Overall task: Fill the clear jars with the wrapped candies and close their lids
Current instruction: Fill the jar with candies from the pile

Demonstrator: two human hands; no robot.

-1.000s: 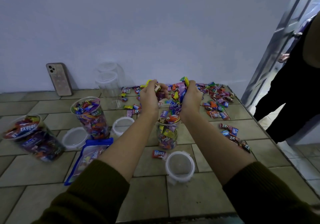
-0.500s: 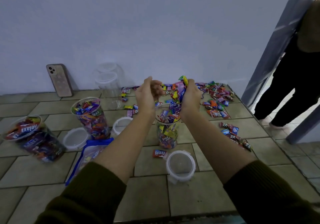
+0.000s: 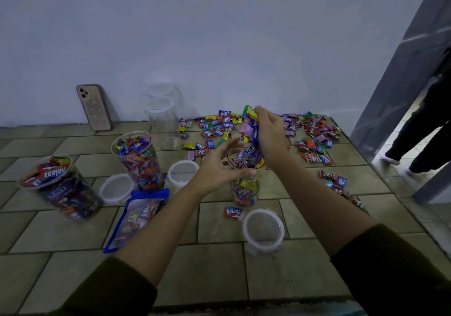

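Note:
A clear jar, more than half full of wrapped candies, stands at the middle of the tiled table. My right hand grips a bunch of candies just above its mouth. My left hand hovers beside the jar's rim with spread fingers and holds nothing. Two filled jars stand open at the left. Two empty clear jars stand at the back by the wall. Loose candies lie scattered at the back right. Three lids lie on the table.
A phone leans on the wall at the back left. A blue candy bag lies flat near my left arm. One red candy lies in front of the jar. A person's legs are in the doorway at the right, past the table's edge.
My left hand has let its candies go, opened its fingers and dropped to the jar's rim. My right hand stays above the jar with its bunch. The person in the doorway stepped further right.

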